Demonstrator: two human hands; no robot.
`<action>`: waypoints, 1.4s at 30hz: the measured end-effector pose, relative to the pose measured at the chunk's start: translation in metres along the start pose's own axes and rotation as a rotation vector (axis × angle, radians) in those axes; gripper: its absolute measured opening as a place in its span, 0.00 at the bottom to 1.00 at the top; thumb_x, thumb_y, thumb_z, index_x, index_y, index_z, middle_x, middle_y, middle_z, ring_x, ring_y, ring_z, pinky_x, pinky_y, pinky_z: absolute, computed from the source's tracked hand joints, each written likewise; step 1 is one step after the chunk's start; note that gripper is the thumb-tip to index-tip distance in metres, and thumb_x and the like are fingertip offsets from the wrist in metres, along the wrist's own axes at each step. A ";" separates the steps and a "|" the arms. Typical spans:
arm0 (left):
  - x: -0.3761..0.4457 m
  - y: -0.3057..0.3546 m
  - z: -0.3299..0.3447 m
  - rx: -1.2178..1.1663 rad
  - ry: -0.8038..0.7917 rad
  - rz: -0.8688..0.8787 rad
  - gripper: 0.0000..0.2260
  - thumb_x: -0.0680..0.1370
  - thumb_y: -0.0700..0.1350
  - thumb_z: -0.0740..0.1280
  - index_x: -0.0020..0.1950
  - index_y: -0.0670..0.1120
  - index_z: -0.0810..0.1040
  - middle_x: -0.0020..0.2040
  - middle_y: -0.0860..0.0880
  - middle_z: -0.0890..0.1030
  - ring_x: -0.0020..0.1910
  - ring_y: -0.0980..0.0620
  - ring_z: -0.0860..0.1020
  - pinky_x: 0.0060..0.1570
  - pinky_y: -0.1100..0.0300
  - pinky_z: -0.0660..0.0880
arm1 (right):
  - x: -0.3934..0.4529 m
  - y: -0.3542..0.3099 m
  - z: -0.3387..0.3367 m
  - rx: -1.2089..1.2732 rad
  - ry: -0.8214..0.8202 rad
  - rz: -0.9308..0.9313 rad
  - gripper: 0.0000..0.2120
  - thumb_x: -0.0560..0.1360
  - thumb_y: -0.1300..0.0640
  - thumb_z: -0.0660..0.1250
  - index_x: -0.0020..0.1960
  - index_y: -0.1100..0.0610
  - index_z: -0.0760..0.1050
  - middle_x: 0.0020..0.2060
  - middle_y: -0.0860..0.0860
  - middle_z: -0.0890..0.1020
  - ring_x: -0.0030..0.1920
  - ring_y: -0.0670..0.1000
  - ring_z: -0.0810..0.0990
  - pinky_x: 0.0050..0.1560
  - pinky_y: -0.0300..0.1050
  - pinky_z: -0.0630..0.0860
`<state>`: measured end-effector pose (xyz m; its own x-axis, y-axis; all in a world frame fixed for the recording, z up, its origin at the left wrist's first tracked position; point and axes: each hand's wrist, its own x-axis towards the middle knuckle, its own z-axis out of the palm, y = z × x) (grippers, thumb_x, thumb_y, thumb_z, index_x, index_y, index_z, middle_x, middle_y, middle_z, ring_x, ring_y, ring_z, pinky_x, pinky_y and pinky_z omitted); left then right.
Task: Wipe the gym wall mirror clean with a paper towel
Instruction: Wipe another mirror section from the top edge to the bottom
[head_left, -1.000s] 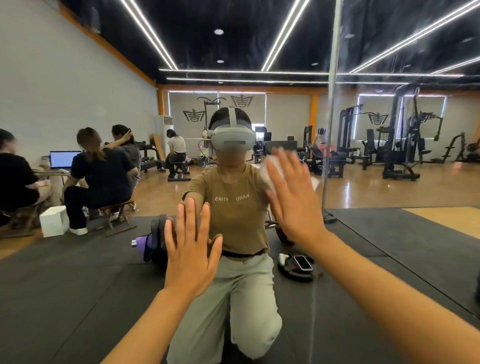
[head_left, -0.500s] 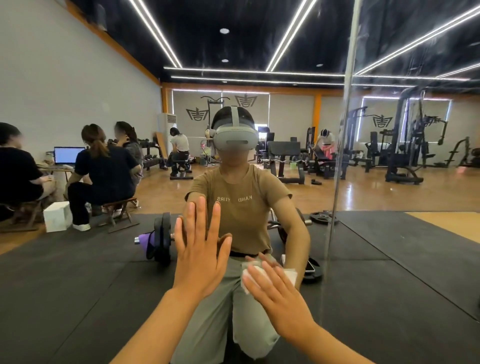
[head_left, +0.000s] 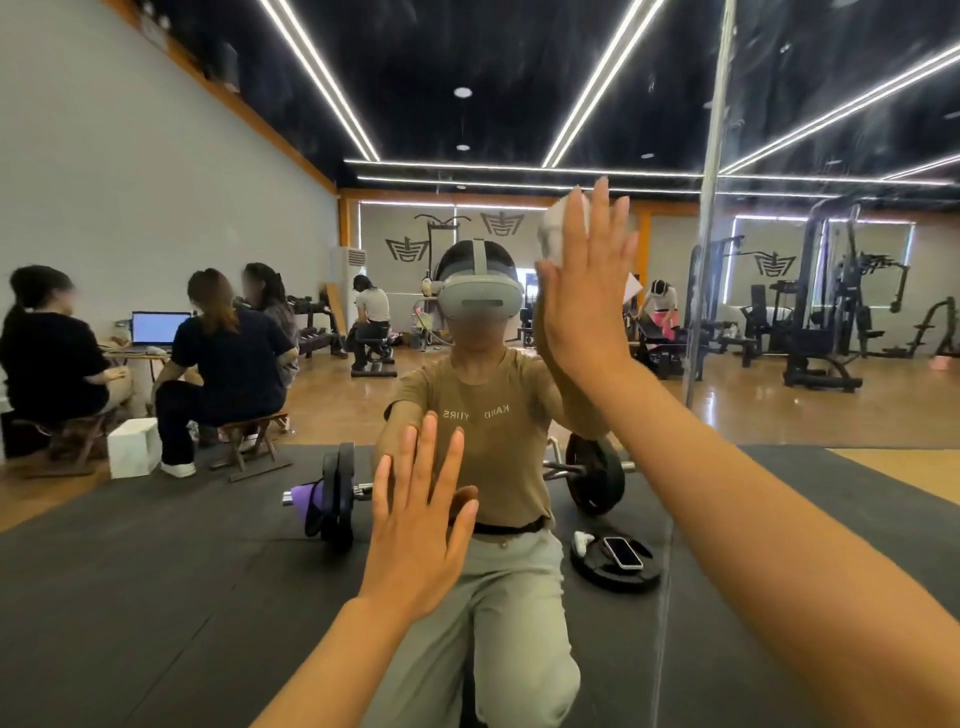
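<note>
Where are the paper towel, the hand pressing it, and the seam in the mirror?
paper towel (head_left: 555, 228), head view: white wad showing left of the fingers.
right hand (head_left: 584, 301), head view: back of the hand, fingers straight.
mirror seam (head_left: 714, 156), head view: the vertical strip between mirror panels.

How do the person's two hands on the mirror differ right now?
The right hand is raised high, about level with the reflected headset, while the left hand sits lower, at waist height of the reflection. The right hand presses a white paper towel against the mirror; the left hand holds nothing. Both are flat, fingers straight and pointing up.
</note>
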<state>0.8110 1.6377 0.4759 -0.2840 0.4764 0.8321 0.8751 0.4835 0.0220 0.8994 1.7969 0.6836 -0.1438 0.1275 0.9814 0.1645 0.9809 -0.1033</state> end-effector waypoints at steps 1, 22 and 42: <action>-0.001 -0.001 -0.002 -0.030 -0.003 0.004 0.30 0.84 0.56 0.51 0.83 0.50 0.47 0.83 0.47 0.43 0.81 0.47 0.43 0.77 0.48 0.40 | 0.001 -0.006 0.003 0.000 0.009 -0.001 0.31 0.82 0.56 0.56 0.81 0.59 0.48 0.80 0.61 0.48 0.80 0.62 0.41 0.75 0.48 0.29; -0.031 -0.071 -0.020 0.138 -0.021 -0.128 0.31 0.83 0.59 0.48 0.83 0.47 0.51 0.83 0.45 0.47 0.81 0.46 0.45 0.77 0.50 0.41 | -0.100 -0.006 0.023 -0.052 -0.276 -0.500 0.46 0.71 0.72 0.70 0.80 0.55 0.49 0.80 0.57 0.49 0.80 0.56 0.45 0.80 0.50 0.40; -0.046 -0.095 -0.039 -0.035 -0.031 -0.165 0.30 0.82 0.57 0.51 0.83 0.52 0.47 0.83 0.54 0.43 0.81 0.54 0.43 0.76 0.58 0.38 | -0.124 -0.050 0.065 -0.061 -0.379 -0.890 0.28 0.80 0.63 0.61 0.79 0.60 0.60 0.78 0.58 0.61 0.80 0.57 0.53 0.80 0.52 0.48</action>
<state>0.7564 1.5420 0.4572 -0.4366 0.4149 0.7983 0.8283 0.5316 0.1767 0.8459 1.7411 0.5567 -0.5433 -0.6088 0.5781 -0.1076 0.7334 0.6712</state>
